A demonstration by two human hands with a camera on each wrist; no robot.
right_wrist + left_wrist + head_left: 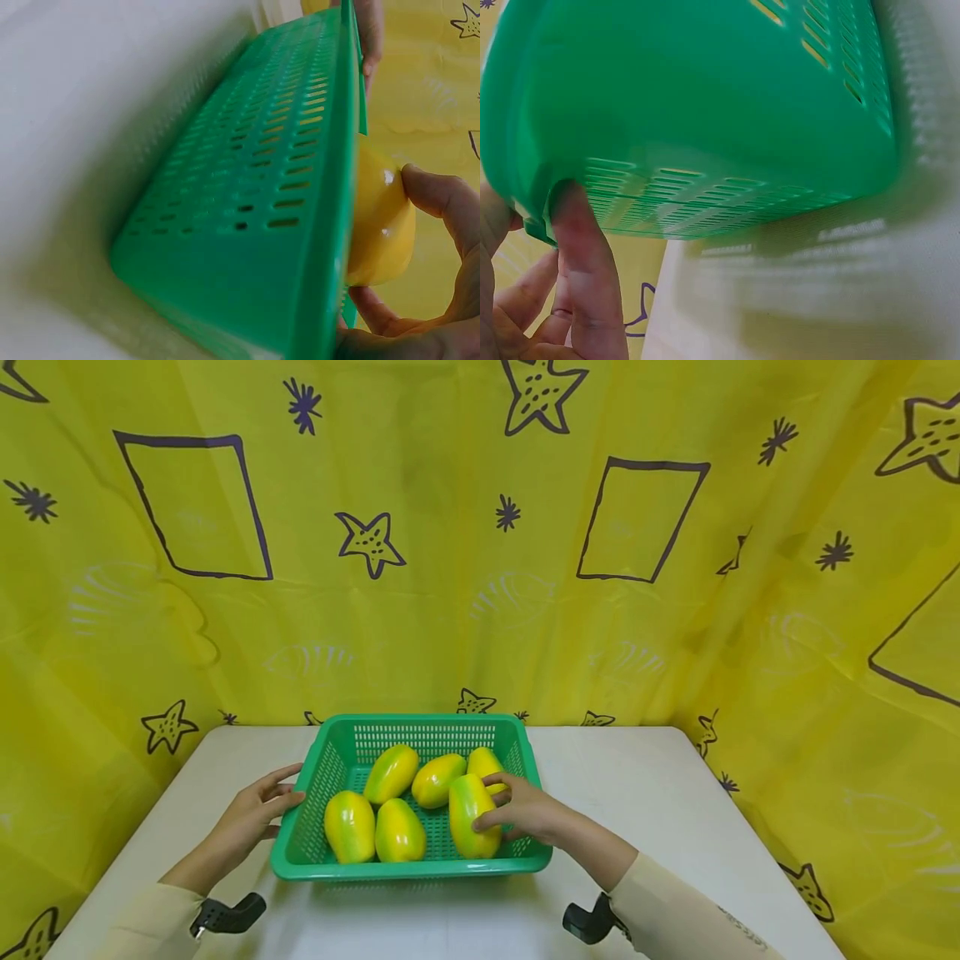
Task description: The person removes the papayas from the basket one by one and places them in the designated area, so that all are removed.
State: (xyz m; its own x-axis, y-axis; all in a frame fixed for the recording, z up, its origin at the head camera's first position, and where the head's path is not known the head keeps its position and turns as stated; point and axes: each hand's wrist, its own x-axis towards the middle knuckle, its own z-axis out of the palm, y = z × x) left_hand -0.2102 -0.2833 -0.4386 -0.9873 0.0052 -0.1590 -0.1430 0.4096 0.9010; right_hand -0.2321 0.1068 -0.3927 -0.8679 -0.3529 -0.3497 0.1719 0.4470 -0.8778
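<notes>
Behind a white bench (615,802) hangs a yellow patterned curtain (450,635). One glossy, yellow-green oval fruit (467,818) is at the right front of a single green basket (420,870), grasped by the fingers of the right hand (534,812). Five similar fruits (393,774) lie inside; the left hand (243,818) grips the left rim.

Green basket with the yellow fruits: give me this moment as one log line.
left hand: holds green basket at left rim | right hand: grips yellow-green fruit | inside: five other fruits
</notes>
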